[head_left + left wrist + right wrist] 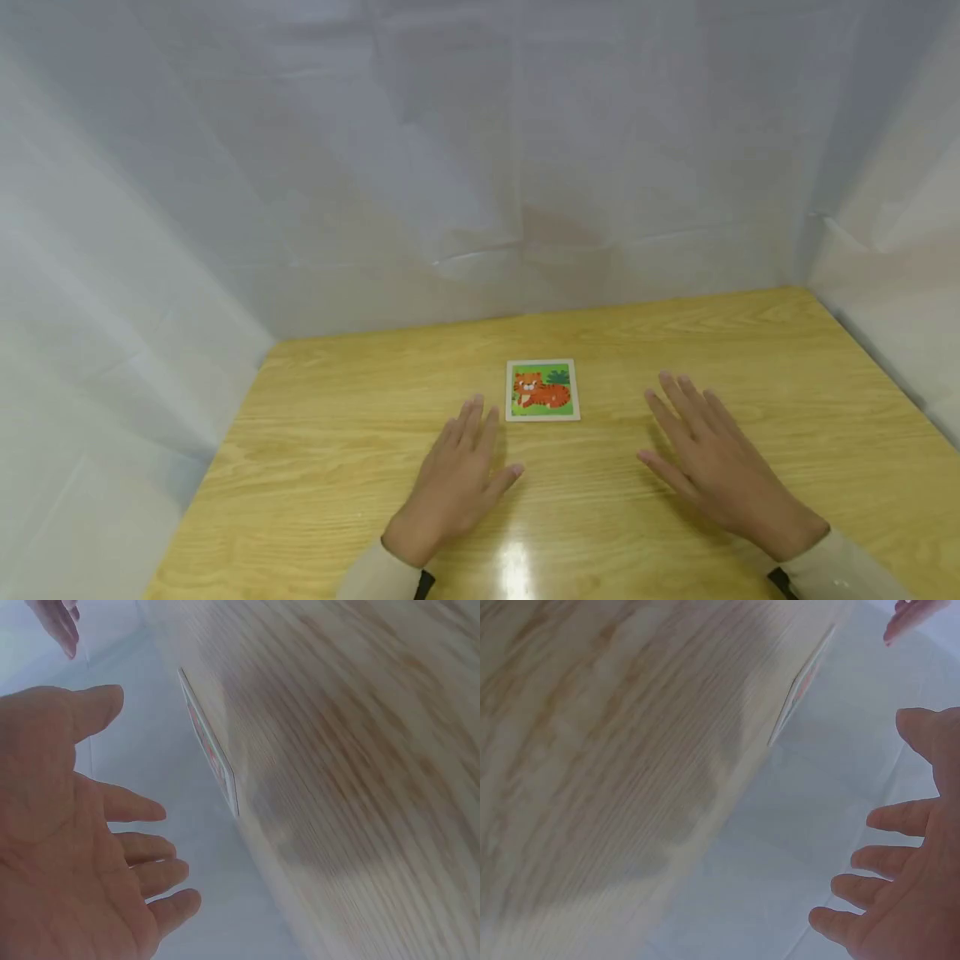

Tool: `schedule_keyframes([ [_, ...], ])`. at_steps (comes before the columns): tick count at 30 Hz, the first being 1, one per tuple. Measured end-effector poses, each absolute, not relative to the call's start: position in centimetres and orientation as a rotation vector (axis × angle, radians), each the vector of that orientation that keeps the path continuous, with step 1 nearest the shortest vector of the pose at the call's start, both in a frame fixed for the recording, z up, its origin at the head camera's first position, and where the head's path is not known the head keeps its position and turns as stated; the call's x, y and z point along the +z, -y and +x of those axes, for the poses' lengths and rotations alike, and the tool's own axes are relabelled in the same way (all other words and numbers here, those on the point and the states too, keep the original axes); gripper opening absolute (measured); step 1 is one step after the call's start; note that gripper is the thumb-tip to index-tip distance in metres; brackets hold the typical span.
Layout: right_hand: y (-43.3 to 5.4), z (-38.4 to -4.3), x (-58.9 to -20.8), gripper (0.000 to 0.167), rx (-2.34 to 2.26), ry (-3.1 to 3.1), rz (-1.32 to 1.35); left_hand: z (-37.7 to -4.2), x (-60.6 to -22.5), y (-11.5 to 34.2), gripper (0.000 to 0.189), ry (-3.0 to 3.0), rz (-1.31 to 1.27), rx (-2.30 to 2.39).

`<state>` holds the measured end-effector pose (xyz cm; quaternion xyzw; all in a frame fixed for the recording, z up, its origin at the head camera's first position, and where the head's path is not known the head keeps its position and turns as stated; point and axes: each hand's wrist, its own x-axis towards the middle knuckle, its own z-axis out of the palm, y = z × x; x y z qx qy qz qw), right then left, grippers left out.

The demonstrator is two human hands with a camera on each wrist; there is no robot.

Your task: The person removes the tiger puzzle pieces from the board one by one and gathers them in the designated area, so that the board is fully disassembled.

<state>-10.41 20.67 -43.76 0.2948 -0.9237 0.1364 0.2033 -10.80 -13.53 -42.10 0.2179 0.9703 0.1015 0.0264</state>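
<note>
A square picture puzzle (543,390) with a pale border, showing an orange striped tiger on green, lies flat on the wooden table. My left hand (459,479), palm down with fingers extended, hovers just left of its near corner. To the right and farther from it, my right hand (708,467) spreads its fingers over the wood. Neither hand holds anything. In the left wrist view the puzzle (208,742) appears edge-on beyond the left hand (82,832). The right wrist view also shows the puzzle (802,684) edge-on, with the right hand (907,870) above the tabletop.
The yellow wood-grain table (337,400) reaches back to a white sheet (480,167) hanging behind it. More white sheeting (97,292) hangs along the left side, and another sheet (907,225) closes off the right. Light reflects off the table's front.
</note>
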Motion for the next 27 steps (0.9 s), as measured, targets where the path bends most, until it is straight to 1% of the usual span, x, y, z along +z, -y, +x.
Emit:
schedule_keyframes([
  [8, -20.1, -10.6, -43.7, 0.067, 0.431, 2.585, 0.878, -12.1, -42.2, 12.0, 0.077, -2.93, 0.771, 0.327],
  [15, -19.7, -10.6, -43.9, 0.051, 0.474, 2.541, 0.929, -13.4, -42.6, 11.2, 0.075, -2.888, 0.805, 0.333],
  [18, -19.5, -10.6, -44.0, 0.047, 0.492, 2.52, 0.955, -13.8, -42.8, 10.9, 0.075, -2.873, 0.796, 0.342],
  [27, -18.6, -10.5, -44.1, 0.047, 0.522, 2.499, 1.026, -14.6, -43.0, 10.0, 0.073, -2.822, 0.797, 0.286],
])
